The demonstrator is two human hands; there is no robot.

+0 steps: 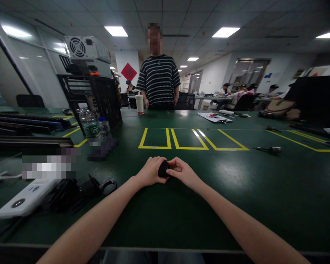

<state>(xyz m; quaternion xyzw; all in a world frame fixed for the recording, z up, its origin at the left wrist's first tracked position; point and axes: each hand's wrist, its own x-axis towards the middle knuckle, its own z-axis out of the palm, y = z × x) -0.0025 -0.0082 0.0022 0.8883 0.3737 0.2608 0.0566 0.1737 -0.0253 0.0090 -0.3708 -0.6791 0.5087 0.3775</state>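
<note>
A small round black object (162,170) is held between my two hands, low over the green table (209,216); I cannot make out its exact kind. My left hand (151,171) wraps around its left side, thumb below and fingers over the top. From the right, my right hand (182,171) pinches its edge between thumb and fingertips. The fingers hide part of the object. To the left lie black parts with a ring (109,187).
Yellow tape frames (155,147) mark the table ahead. A screwdriver-like tool (269,149) lies right; a clipboard (214,117) lies farther back. Bottles (88,121), a white power strip (24,200) and a computer case (104,91) stand left. A person (158,80) stands opposite.
</note>
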